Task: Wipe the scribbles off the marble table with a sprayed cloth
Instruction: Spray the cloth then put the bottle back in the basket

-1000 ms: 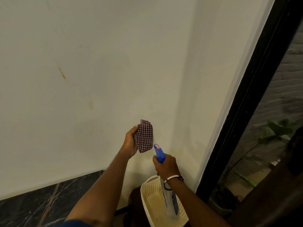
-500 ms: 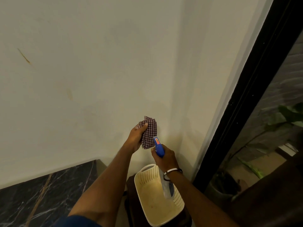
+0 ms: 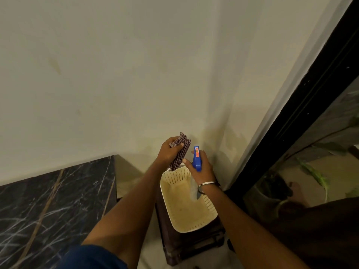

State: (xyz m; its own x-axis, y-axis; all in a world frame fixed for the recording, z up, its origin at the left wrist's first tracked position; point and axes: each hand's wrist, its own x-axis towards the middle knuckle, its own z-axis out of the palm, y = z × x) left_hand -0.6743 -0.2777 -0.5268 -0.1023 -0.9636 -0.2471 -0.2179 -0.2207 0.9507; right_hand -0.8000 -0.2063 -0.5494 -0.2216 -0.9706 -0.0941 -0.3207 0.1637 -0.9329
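Observation:
My left hand [image 3: 169, 152] grips a folded red-and-white checked cloth [image 3: 180, 152], held up in front of the wall corner. My right hand [image 3: 201, 170] holds a spray bottle by its blue trigger head [image 3: 197, 158], nozzle close to the cloth; the clear bottle body [image 3: 193, 188] hangs below my wrist over the basket. The black marble table [image 3: 50, 208] with white veins fills the lower left. No scribbles show on the part I see.
A cream perforated plastic basket [image 3: 208, 208] sits on a dark brown stool [image 3: 186, 247] under my hands. A black door frame [image 3: 303, 105] runs along the right, with plants [image 3: 314, 175] behind the glass. The pale wall [image 3: 116, 74] fills the background.
My view has tilted down, showing more of the marble table and basket. My hands have come closer together, the cloth now right beside the spray head.

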